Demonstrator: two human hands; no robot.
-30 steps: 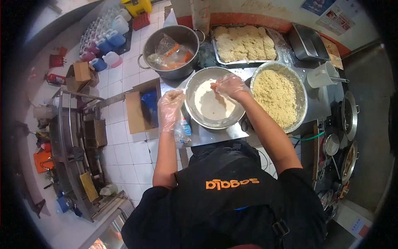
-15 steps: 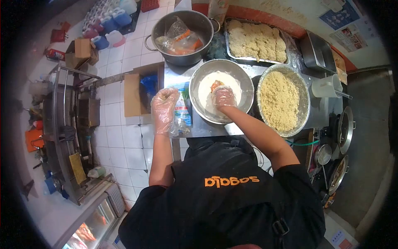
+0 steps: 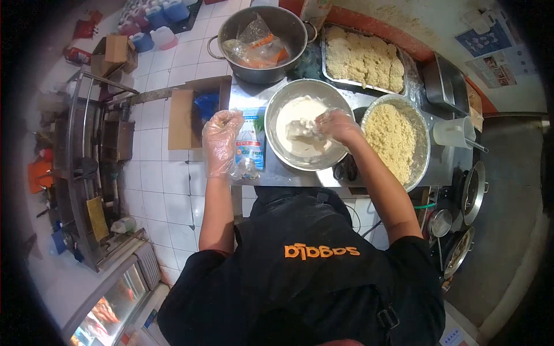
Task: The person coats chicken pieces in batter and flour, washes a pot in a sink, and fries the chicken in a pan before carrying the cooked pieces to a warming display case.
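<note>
My right hand [image 3: 339,126], in a clear plastic glove, is inside the metal bowl [image 3: 345,95] of white batter [image 3: 288,144]. Its fingers are closed around a batter-coated piece [image 3: 304,130] whose kind is hidden by the coating. My left hand [image 3: 221,135], also in a clear glove, is held in a fist by the left table edge, with nothing showing in it. Just right of that fist lies a blue, white and green printed packet [image 3: 250,141]. To the right of the batter, a large metal basin [image 3: 426,153] holds pale yellow crumbs [image 3: 392,135].
Behind the bowl stands a deep pot [image 3: 259,74] with plastic packaging inside. A tray [image 3: 369,89] of crumb-coated pieces sits at the back. At right are a plastic jug [image 3: 451,134] and a rectangular metal container [image 3: 447,83]. An open carton [image 3: 182,118] stands left of the table.
My right hand has shifted right and up from the batter, bringing a white-coated piece into view. My left fist has barely moved; the view has shifted slightly.
</note>
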